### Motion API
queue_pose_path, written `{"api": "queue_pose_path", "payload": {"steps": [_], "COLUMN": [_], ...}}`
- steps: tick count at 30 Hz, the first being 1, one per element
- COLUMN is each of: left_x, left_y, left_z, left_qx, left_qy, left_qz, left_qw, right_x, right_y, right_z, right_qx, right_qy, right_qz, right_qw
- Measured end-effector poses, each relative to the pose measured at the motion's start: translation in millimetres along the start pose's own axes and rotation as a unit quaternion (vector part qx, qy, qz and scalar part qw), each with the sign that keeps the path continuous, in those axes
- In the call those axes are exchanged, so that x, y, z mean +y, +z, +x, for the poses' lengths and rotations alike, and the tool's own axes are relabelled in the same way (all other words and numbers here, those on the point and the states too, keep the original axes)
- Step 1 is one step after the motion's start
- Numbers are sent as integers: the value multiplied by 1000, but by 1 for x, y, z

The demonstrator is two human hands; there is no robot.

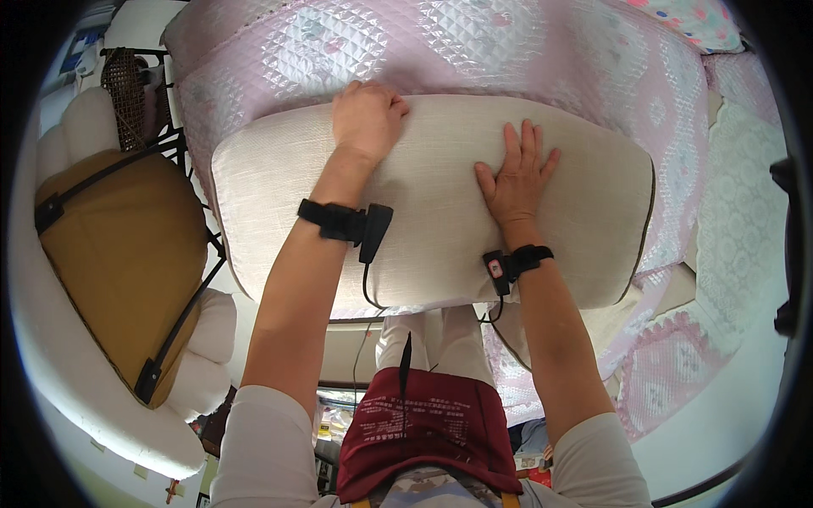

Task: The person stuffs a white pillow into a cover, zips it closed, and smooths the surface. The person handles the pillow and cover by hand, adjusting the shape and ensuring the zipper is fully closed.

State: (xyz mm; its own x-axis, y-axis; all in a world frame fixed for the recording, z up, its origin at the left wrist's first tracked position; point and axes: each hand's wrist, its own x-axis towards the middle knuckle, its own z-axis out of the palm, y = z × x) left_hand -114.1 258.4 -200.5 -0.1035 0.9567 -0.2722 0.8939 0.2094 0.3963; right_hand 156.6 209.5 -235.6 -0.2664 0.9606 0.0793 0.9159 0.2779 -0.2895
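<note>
A long cream fabric cushion (432,209) with dark piping on its ends lies before me on a quilted bedspread. At its far edge, left of the middle, rests my left hand (368,120), with the fingers curled over. The fingertips are mostly hidden, so whether they grip the fabric is not visible. Flat on the upper face, right of the middle, lies my right hand (517,178), palm down with the fingers spread. Black straps with small cabled devices circle both wrists.
The pink and white quilted bedspread (324,47) extends beyond the cushion. At left is an overturned padded chair (127,247) with a brown underside and black metal bars. A lace cover (740,222) lies at right. A thin cable (361,355) hangs near my legs.
</note>
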Motion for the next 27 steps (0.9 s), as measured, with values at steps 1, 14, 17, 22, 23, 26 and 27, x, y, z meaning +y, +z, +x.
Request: {"api": "queue_pose_path", "payload": {"steps": [1, 14, 17, 22, 23, 26, 27], "left_x": [-7, -202, -196, -191, -194, -205, -209], "left_y": [-4, -148, -130, -123, -123, -125, -127], "left_z": [1, -26, -20, -22, -22, -22, -23], "left_qx": [34, 7, -26, -31, -42, -4, 31], "left_qy": [18, -131, -201, -230, -213, -186, -229], "left_qz": [10, -297, -263, -359, -358, -319, -329], "left_qw": [999, 946, 943, 904, 908, 929, 916], "right_x": [0, -4, -2, 0, 1, 1, 1], "right_y": [-1, -6, -5, -1, -1, 0, 0], "right_z": [-1, 2, 0, -1, -1, 0, 0], "right_qx": [-16, -19, -21, -12, -9, -8, -8], "right_qy": [14, 3, -1, -7, -8, -7, -8], "right_qz": [-1, -1, -5, -4, -2, 2, 4], "right_qw": [1000, 1000, 1000, 1000, 1000, 1000, 1000]}}
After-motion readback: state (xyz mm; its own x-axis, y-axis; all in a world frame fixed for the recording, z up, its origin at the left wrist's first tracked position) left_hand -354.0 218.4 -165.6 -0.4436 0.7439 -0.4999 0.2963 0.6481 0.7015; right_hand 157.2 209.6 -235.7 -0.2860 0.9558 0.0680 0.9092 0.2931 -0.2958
